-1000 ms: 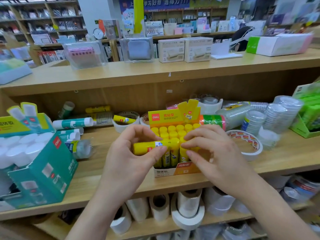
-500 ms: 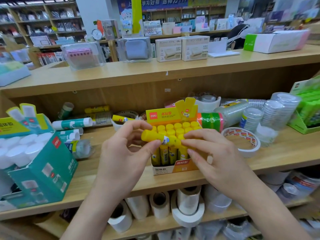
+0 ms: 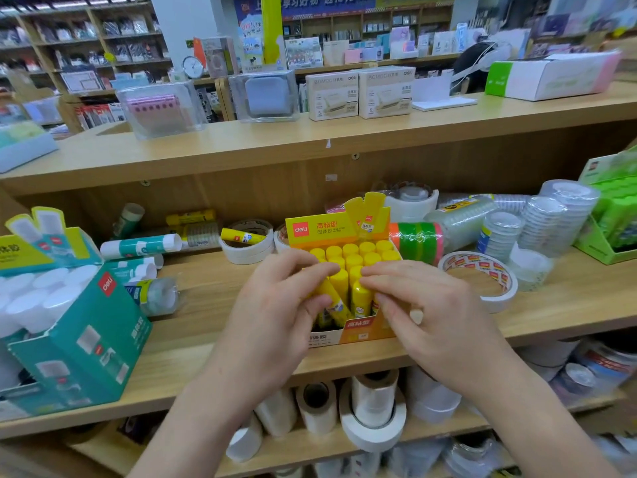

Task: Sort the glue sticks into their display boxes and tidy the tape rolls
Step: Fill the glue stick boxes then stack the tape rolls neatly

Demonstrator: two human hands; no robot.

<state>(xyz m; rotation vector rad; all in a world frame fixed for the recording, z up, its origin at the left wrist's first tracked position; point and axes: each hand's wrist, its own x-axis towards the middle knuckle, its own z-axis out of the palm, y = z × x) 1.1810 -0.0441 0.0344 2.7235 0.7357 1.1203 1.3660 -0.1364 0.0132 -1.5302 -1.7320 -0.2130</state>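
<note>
A tilted stick [image 3: 330, 298], pinched in the left hand [image 3: 275, 319], should be uprighted into the box [image 3: 358, 331] slot below, neighbours steadied by the empty, part-open right hand [image 3: 424, 315].

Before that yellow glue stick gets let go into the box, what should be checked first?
1. Left hand grips the tilted yellow glue stick: ok.
2. Stick upright in its slot: not ok, leaning.
3. Right hand steadies the front sticks: ok.
4. Yellow display box sits fully on the shelf: ok.
5. Empty slot beneath the stick: cannot tell, fingers hide it.
6. Loose yellow stick on the tape rolls still unsorted: not ok.
</note>
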